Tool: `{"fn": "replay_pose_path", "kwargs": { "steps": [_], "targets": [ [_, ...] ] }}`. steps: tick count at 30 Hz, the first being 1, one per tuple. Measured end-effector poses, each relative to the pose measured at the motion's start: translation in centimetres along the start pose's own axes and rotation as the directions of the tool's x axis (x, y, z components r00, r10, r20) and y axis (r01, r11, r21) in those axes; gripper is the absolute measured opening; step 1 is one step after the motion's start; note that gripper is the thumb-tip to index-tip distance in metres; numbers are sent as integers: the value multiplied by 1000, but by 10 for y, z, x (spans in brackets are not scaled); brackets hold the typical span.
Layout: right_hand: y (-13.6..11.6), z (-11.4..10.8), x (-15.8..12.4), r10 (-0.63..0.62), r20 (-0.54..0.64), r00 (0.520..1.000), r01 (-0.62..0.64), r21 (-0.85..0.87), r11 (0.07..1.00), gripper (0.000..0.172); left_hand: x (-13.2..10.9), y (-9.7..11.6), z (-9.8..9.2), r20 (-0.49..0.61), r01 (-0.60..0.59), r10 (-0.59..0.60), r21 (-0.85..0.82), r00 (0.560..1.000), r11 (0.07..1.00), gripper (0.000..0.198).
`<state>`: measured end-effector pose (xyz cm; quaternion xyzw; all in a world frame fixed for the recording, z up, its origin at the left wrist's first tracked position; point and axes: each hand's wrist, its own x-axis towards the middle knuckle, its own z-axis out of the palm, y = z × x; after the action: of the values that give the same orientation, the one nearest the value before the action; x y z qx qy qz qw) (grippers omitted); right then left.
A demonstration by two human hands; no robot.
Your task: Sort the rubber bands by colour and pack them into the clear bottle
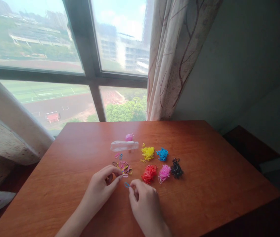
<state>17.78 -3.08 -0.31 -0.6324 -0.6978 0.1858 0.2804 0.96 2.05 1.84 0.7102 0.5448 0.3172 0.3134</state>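
Over a wooden table (216, 184), the left hand (105, 181) pinches a pink band (125, 176) beside a mixed cluster (124, 167) while the right hand (145, 197) grips a blue band (126, 184) close by; light fingertip pressure should keep such small loops steady

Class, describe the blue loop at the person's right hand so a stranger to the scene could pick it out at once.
On the wooden table in front of the window, find the person's right hand. Pinched in it is the blue loop. That grip sets it apart from the blue pile farther right and the loose blue band near the clear bottle.
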Motion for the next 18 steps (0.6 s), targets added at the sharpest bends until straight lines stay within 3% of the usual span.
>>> {"fn": "replay_pose_path", "kwargs": {
  "steps": [6, 12, 18],
  "targets": [
    [30, -15, -24, -43, -67, 997, 46, 40, 998, 13, 19, 32, 22, 81, -123, 123, -1, 989, 992, 16],
    [51, -31, -40, -16, -135, 991, 21, 36, 999, 19, 52, 69, 62, 229, -258, 237, 68, 944, 964, 13],
    [65, -50, -44, 26, -227, 974, -25, 11, 1000, 30, 71, 84, 96, 298, -315, 263, 143, 918, 938, 13]
  ]
}}
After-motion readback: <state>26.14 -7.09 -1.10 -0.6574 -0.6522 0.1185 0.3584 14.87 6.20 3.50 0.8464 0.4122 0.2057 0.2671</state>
